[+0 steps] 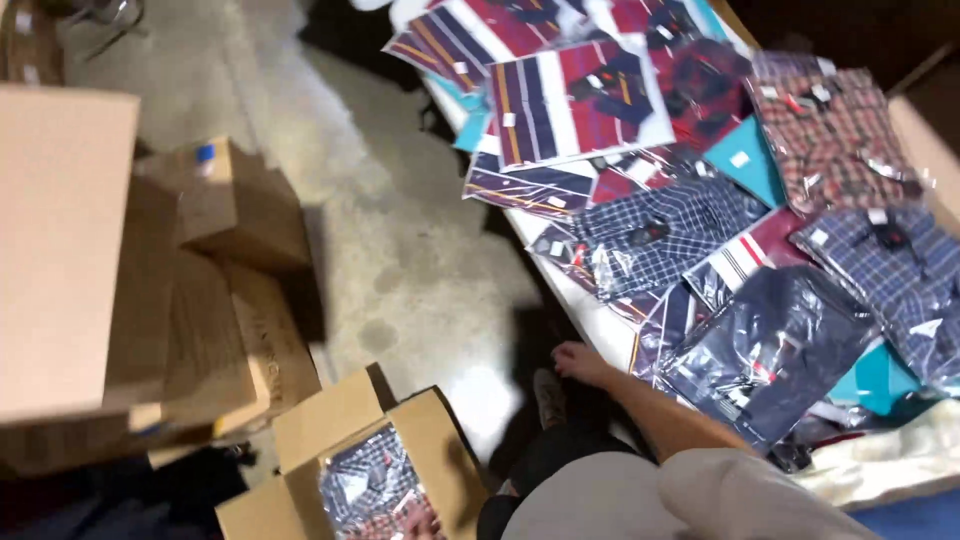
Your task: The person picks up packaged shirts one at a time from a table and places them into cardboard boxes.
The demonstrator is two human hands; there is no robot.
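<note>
At the desk (590,310) edge, one hand (578,362) rests loosely curled just beside a bagged dark shirt (765,350). Which hand it is, I cannot tell. Fingertips (418,522) touch checked shirts (372,485) inside an open carton (350,425) below.

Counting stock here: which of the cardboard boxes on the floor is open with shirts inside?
The bottom box, nearest the person: flaps up, bagged checked shirts inside. The other boxes show no contents.

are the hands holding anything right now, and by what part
Right hand holds nothing; it rests at the table edge beside the bagged shirts. Left hand reaches into the open box; any grip cannot be told.
</note>
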